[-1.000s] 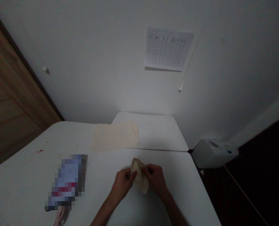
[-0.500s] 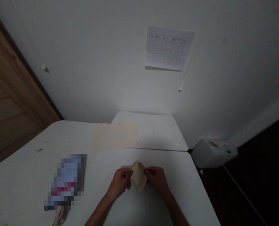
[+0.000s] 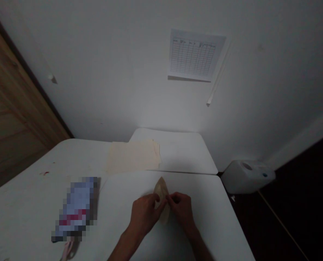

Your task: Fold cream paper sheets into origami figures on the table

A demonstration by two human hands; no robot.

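Note:
A small piece of folded tan paper [image 3: 161, 186] is between my two hands above the white table. It looks narrow, with a pointed top. My left hand [image 3: 144, 213] grips its left side, and the index finger reaches across the front. On the other edge, my right hand [image 3: 181, 207] pinches the paper between thumb and fingertips. The fingertips of both hands nearly meet at the paper's middle. They cover part of it, and its lower end shows faintly beneath them.
Beige sheets [image 3: 133, 156] lie behind my hands across the table joints. A blurred-out blue-and-red item [image 3: 78, 204] with a pink strap [image 3: 66, 250] is on the left. A printed chart [image 3: 195, 56] hangs on the wall; a white jug [image 3: 247, 177] stands right of the tables.
The paper has gone from a wide, spread diamond to a narrower upright shape. My left hand has moved right, its index finger now across the paper; my right hand has barely moved.

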